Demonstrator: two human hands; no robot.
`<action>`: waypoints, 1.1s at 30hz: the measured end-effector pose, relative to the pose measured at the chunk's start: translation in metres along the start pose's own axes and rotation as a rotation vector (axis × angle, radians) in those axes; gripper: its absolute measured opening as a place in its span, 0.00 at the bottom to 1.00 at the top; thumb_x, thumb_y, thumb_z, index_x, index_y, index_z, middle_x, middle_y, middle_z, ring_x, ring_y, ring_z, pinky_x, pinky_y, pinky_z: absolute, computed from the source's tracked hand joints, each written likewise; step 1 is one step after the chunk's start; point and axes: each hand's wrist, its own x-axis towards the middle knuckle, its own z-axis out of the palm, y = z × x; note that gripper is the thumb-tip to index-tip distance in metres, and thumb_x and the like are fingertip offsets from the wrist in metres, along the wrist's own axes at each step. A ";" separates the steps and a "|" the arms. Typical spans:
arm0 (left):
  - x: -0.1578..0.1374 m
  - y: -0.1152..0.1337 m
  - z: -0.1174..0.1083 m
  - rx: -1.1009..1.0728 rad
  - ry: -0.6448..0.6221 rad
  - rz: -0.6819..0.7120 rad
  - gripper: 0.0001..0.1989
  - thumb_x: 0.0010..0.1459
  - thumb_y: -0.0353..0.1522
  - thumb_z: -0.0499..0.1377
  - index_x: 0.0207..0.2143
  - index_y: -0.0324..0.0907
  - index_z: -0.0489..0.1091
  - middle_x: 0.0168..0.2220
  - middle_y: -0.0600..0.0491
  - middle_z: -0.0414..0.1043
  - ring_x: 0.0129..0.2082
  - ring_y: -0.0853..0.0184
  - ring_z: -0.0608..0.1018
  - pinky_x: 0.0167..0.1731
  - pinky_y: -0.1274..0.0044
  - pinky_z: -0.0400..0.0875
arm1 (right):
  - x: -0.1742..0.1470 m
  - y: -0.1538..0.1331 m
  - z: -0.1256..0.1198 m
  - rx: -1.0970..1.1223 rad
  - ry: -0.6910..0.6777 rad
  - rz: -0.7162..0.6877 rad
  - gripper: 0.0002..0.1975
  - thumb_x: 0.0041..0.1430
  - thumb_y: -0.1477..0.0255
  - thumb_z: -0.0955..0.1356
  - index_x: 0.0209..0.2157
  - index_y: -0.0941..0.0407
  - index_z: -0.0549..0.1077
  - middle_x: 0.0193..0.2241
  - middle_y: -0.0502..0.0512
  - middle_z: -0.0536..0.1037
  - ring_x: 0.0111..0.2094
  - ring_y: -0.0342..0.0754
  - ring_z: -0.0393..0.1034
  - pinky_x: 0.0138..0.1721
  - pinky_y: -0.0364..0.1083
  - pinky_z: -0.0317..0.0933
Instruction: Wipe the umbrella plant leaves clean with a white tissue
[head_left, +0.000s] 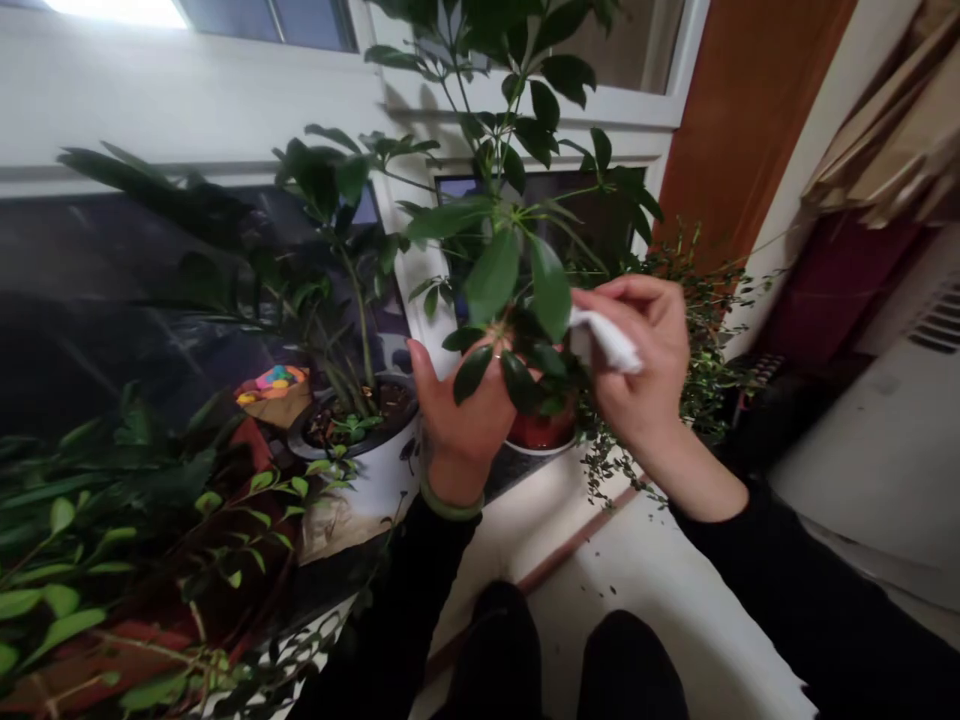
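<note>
My right hand (646, 350) is closed around a folded white cloth (611, 340), which might also be a tissue. Its fingertips are at the edge of a broad green leaf (550, 288) on a tall potted plant (495, 275). Lower down, my left hand (469, 425) reaches in among the lower leaves, thumb stretched out to the side. Leaves cover most of its fingers, and I see nothing held in it. Behind the hands, part of the plant's red pot (541, 432) shows.
To the left, another plant stands in a white pot (375, 470), beside a paper-wrapped bundle of colourful pieces (274, 390). Leafy plants (67, 560) fill the lower left. A small-leaved trailing plant (701, 350) grows at right. White-framed windows (405, 230) stand behind.
</note>
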 end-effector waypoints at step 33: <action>-0.002 0.001 -0.015 0.088 0.014 0.001 0.47 0.62 0.71 0.40 0.48 0.45 0.78 0.64 0.42 0.78 0.73 0.46 0.71 0.71 0.49 0.70 | -0.031 -0.013 -0.015 0.039 -0.019 -0.031 0.23 0.70 0.76 0.67 0.60 0.40 0.81 0.47 0.58 0.77 0.47 0.55 0.76 0.45 0.57 0.75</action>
